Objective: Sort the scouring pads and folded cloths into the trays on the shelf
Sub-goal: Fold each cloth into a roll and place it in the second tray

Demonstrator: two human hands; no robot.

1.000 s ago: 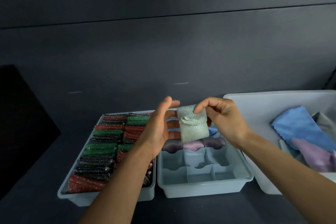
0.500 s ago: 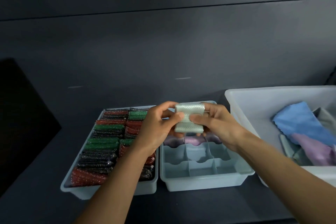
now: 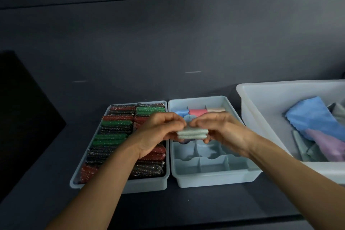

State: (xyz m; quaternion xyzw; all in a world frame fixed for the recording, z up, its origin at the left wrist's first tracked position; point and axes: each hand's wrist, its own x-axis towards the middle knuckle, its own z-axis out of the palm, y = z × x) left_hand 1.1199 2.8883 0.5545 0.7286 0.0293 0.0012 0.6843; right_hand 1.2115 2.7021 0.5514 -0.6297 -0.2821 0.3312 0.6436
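The divided tray (image 3: 214,181) stands on the dark shelf (image 3: 205,203), and its nearest row of compartments shows only bare floor. Just above the middle of this tray, both hands hold one pale green folded cloth (image 3: 192,134). The left hand (image 3: 158,132) pinches its left end and the right hand (image 3: 220,130) pinches its right end, with the fingers curled over the top edge. I judge that the step in hand is the last tightening of the fold before the cloth is placed. The next move calls for lowering it into a free compartment below without letting the fold open. In the far row of this tray, a blue cloth (image 3: 182,113), a red cloth (image 3: 197,111) and a peach cloth (image 3: 215,110) already sit. Touching the tray on its left is the tray of scouring pads (image 3: 112,136). To its right stands a white bin (image 3: 261,117) with loose cloths (image 3: 313,115).
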